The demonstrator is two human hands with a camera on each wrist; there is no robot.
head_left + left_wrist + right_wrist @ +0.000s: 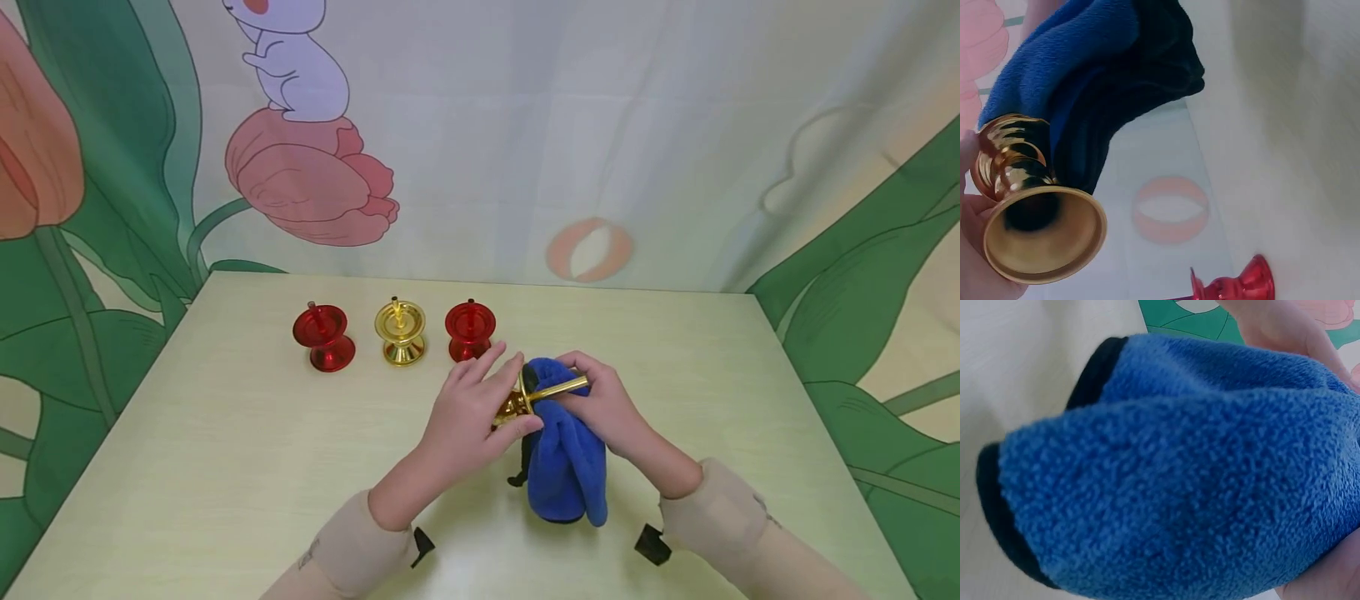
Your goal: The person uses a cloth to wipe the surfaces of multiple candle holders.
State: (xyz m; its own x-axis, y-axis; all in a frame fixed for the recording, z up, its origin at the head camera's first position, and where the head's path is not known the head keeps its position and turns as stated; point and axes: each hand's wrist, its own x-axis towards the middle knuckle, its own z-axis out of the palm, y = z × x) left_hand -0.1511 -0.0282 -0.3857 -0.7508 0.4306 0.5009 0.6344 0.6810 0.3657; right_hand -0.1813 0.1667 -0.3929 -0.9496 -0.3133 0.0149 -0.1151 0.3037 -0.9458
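My left hand (467, 417) holds a shiny gold candle holder (557, 390) tipped on its side, its thin centre tube pointing right. In the left wrist view the hollow round foot of this candle holder (1047, 240) faces the camera, with fingers around its side. My right hand (609, 410) grips a fluffy blue cloth (557, 475) with dark edging and has it against the cup end. The cloth (1172, 481) hangs down in folds and fills most of the right wrist view, covering much of the right fingers.
Along the back of the pale table (225, 467) stand a red candle holder (332, 353), a gold one (405, 350) and another red one (469, 321), the last just beyond my left fingertips. A printed curtain (480, 167) hangs behind the table.
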